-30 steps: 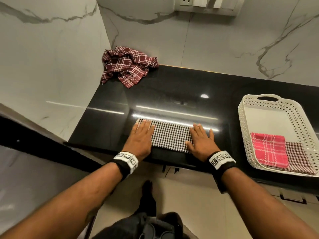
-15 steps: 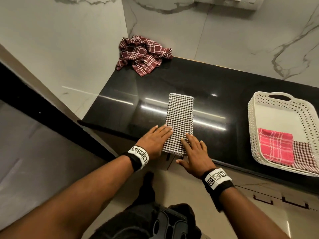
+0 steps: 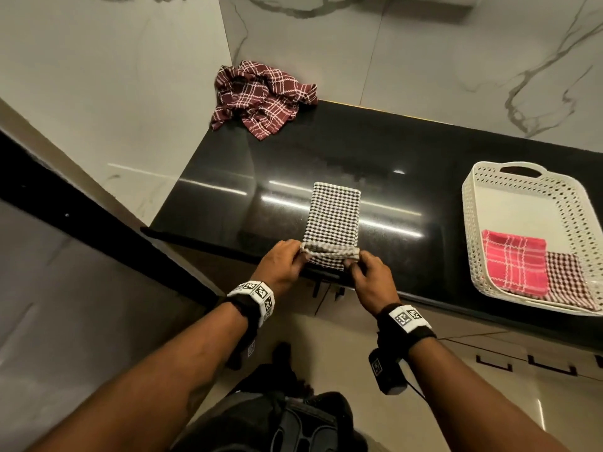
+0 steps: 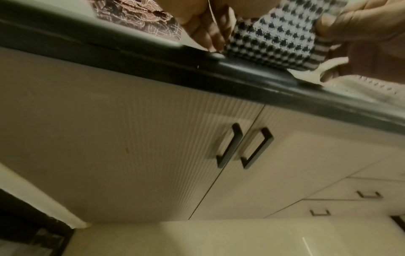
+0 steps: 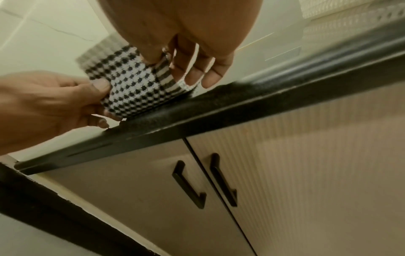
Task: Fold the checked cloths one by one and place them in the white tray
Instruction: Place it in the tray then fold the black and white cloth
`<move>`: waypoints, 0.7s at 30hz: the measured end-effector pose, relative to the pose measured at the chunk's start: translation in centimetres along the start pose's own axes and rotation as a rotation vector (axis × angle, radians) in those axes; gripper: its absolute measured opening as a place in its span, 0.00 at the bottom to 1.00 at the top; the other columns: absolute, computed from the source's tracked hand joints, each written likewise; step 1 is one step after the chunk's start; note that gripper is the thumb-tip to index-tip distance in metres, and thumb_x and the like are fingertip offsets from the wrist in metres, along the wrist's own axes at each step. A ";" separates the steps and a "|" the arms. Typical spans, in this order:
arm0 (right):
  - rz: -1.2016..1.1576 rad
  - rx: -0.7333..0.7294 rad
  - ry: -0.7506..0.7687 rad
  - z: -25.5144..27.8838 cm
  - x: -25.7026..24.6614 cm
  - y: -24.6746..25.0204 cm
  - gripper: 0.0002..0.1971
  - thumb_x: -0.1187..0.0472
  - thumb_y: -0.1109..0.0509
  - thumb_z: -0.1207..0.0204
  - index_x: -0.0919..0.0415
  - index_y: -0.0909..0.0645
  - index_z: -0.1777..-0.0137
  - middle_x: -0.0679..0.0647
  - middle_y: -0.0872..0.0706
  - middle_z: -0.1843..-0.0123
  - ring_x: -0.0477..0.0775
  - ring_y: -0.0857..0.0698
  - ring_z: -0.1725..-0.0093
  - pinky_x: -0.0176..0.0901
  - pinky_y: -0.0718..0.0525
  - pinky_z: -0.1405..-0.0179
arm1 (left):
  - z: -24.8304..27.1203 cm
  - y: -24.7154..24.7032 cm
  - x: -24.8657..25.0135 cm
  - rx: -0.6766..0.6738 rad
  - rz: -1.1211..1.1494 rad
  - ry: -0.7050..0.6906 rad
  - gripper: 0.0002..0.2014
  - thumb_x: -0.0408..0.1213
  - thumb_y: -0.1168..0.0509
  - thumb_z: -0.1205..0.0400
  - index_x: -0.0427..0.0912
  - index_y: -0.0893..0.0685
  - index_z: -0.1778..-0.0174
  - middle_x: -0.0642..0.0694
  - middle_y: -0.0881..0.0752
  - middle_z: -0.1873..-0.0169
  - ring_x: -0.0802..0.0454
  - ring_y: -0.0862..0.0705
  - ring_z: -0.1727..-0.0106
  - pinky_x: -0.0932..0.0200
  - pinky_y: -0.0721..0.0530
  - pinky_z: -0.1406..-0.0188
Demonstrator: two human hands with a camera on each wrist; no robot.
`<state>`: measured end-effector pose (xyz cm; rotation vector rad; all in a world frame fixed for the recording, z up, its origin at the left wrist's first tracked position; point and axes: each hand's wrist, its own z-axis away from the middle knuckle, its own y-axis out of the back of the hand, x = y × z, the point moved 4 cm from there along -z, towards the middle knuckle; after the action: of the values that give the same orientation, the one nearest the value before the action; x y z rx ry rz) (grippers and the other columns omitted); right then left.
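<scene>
Pinching near end of black-and-white cloth (image 3: 333,220): left hand (image 3: 283,263) on left corner, right hand (image 3: 368,276) on right corner, end lifted off counter (image 3: 228,177).

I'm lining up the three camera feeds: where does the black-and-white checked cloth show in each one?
Head: the black-and-white checked cloth lies centre frame on the black counter, near end lifted by both hands.
Left wrist: top right, above the counter edge.
Right wrist: upper left, pinched at both corners.
Shared landmark: the counter's front edge, with the paired cabinet handles below it.
</scene>
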<state>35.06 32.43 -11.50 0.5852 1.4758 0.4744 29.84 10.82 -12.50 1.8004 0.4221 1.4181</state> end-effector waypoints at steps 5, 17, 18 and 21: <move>0.003 0.018 -0.239 -3.0 -0.2 -0.7 0.13 0.48 0.38 0.14 0.58 0.22 0.49 0.54 0.12 0.54 0.56 0.14 0.54 0.58 0.14 0.52 | -3.3 0.9 0.5 -0.067 0.002 0.239 0.15 0.50 0.43 0.12 0.41 0.25 0.56 0.44 0.17 0.63 0.40 0.17 0.59 0.50 0.21 0.61; 0.328 0.031 -0.413 -6.4 -1.1 -1.6 0.18 0.45 0.43 0.14 0.61 0.25 0.46 0.64 0.12 0.49 0.70 0.14 0.51 0.56 0.16 0.53 | -7.2 1.7 0.7 -0.130 -0.099 0.383 0.15 0.50 0.39 0.13 0.39 0.25 0.46 0.37 0.14 0.49 0.36 0.14 0.47 0.47 0.19 0.50; 0.327 0.044 -0.423 -6.4 -1.3 -1.6 0.17 0.46 0.43 0.14 0.62 0.25 0.45 0.64 0.12 0.49 0.70 0.14 0.50 0.55 0.18 0.53 | -7.2 2.0 0.6 -0.106 -0.090 0.392 0.16 0.50 0.39 0.14 0.40 0.26 0.44 0.38 0.14 0.48 0.37 0.14 0.47 0.47 0.19 0.51; 0.259 0.062 -0.483 -5.8 -1.4 -1.5 0.14 0.50 0.42 0.15 0.62 0.27 0.45 0.65 0.13 0.47 0.70 0.14 0.49 0.54 0.19 0.52 | -6.2 2.3 0.3 -0.014 -0.109 0.247 0.14 0.50 0.40 0.14 0.44 0.28 0.42 0.44 0.17 0.48 0.43 0.16 0.48 0.48 0.19 0.50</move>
<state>29.14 30.81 -11.42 0.8793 0.9609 0.4492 23.68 11.89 -10.17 1.5715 0.6265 1.5666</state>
